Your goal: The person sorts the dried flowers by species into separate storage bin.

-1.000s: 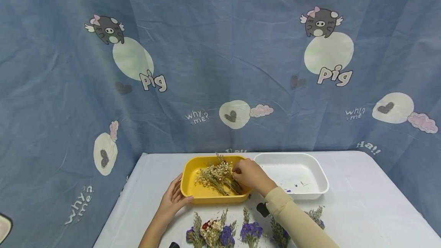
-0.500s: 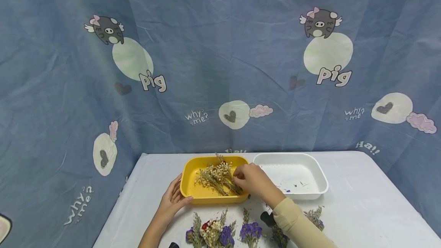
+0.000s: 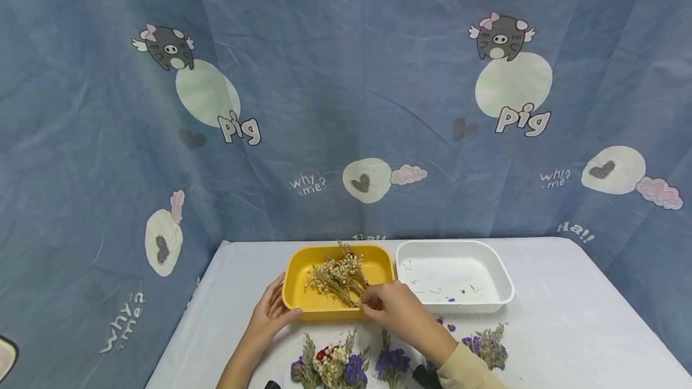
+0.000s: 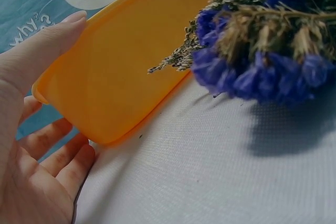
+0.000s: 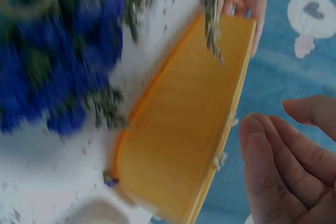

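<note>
In the head view a yellow plastic tray (image 3: 308, 300) holds a bunch of dried flowers (image 3: 342, 275), small cream blooms on thin stems. My left hand (image 3: 268, 311) grips the tray's left end; in the left wrist view the thumb (image 4: 47, 38) lies at the rim and the fingers (image 4: 58, 148) bend against the end wall. Over the tray's front right corner is my right hand (image 3: 393, 310), covering the stem ends. From the right wrist its curled fingers (image 5: 268, 161) and thumb stand apart with nothing between them.
A white tray (image 3: 505, 293) with loose petals and stem bits stands right of the yellow one. Several dried bouquets with purple flowers (image 3: 393, 362) lie along the near side of the white table (image 3: 567, 317). A blue patterned curtain (image 3: 324, 77) hangs behind.
My right hand has come off the stems, moving toward the near edge of the yellow tray. The left hand and both trays have stayed in place.
</note>
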A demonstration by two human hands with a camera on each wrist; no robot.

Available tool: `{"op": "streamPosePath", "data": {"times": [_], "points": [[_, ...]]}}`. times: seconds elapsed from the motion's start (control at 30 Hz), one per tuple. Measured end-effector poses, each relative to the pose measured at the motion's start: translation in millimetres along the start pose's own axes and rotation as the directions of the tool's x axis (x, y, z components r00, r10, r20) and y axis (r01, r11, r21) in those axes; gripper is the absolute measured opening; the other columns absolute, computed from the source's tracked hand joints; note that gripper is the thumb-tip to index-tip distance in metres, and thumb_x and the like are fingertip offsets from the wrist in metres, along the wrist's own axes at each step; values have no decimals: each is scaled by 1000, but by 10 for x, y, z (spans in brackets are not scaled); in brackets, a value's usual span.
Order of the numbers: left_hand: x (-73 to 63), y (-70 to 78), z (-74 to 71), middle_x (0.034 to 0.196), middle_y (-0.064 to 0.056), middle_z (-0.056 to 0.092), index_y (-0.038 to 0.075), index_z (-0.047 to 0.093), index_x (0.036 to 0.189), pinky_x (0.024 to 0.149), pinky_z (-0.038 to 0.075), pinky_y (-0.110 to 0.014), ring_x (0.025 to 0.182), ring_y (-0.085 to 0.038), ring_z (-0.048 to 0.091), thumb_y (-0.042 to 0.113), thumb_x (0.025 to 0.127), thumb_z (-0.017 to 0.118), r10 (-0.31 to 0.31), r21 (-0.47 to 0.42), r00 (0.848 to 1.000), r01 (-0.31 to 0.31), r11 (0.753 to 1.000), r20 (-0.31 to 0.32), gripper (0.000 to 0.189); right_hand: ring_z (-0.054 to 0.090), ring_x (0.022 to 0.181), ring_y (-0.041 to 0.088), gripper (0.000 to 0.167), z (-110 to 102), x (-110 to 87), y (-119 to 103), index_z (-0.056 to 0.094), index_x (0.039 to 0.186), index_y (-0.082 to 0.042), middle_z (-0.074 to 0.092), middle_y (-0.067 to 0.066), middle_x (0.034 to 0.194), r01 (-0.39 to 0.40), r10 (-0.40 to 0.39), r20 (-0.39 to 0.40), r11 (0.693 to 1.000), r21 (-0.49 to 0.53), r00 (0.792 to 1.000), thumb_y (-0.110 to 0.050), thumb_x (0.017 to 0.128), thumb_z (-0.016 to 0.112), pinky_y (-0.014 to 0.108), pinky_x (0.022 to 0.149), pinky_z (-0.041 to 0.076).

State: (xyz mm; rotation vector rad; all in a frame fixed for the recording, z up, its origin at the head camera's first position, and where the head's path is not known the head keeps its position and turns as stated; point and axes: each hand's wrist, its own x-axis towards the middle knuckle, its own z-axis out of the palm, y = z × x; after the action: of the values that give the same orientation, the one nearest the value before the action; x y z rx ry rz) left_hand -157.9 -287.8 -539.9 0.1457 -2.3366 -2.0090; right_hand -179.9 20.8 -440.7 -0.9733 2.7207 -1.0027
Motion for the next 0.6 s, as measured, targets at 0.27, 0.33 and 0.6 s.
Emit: {"op": "streamPosePath", "data": {"times": [0.27, 0.33, 0.6], "points": [[8, -20, 8, 163, -11, 40, 27, 32, 162, 106, 42, -5, 152, -30, 40, 16, 88, 83, 19, -8, 1000, -19, 1000, 2, 90, 60, 64, -7, 11, 136, -211, -119, 79, 88, -13, 74, -9, 74, 22, -23, 18, 998, 62, 1000, -20, 95, 74, 12, 60, 54], [7, -23, 8, 163, -11, 40, 26, 31, 162, 106, 41, -5, 152, -30, 39, 16, 88, 83, 20, -13, 1000, -20, 1000, 8, 91, 59, 64, -8, 11, 181, -254, -137, 79, 87, -14, 73, -10, 74, 32, -34, 21, 997, 72, 999, -20, 94, 74, 12, 60, 54], [-3, -34, 2, 163, -10, 39, 26, 29, 163, 113, 42, -14, 153, -30, 38, 19, 89, 82, 18, -1, 1000, -18, 1000, 9, 91, 56, 62, -9, 12, 343, -384, -231, 79, 86, -16, 70, -15, 72, 27, -44, 123, 991, 132, 991, -18, 96, 71, 13, 61, 53]]}}
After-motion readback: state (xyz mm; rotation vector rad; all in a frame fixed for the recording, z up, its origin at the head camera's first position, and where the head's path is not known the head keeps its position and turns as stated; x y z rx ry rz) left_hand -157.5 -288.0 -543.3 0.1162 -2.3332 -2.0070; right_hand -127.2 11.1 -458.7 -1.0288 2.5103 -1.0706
